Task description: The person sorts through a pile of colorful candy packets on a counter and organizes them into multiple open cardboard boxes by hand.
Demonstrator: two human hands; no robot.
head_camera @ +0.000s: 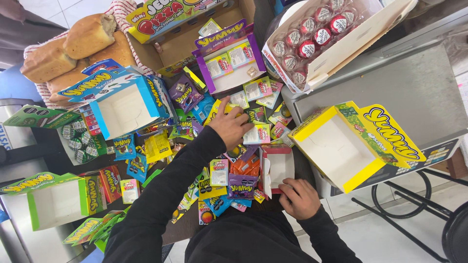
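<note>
A person in black sleeves works over a dark counter [63, 158] buried in glossy candy packets. The left hand [229, 127] lies palm-down on the heap, fingers spread and curled over a yellow packet [225, 108]; whether it grips the packet cannot be told. The right hand [298, 197] rests at the counter's near edge, fingers curled loosely against the bottom corner of a small red box [277, 168], which lies open with its white cardboard inside showing; it clasps nothing that can be seen. Just beside that box on its left sits a purple packet [242, 186] of orange sticks. Open cardboard display boxes ring the heap: a blue box [127, 108] at upper left, a green box [53, 199] at lower left, a purple box [229, 61] at the top with a few flat sachets inside, and a large yellow box [341, 148] tilted at the right, overhanging a grey metal surface [414, 87]. Above it, a white carton [336, 39] holds round foil-wrapped sweets under clear plastic. Crusty bread loaves [73, 46] rest on a red-and-white cloth at upper left. Packets overlap almost everywhere; the only bare room lies on the grey metal at right and in the boxes' hollow white interiors.
</note>
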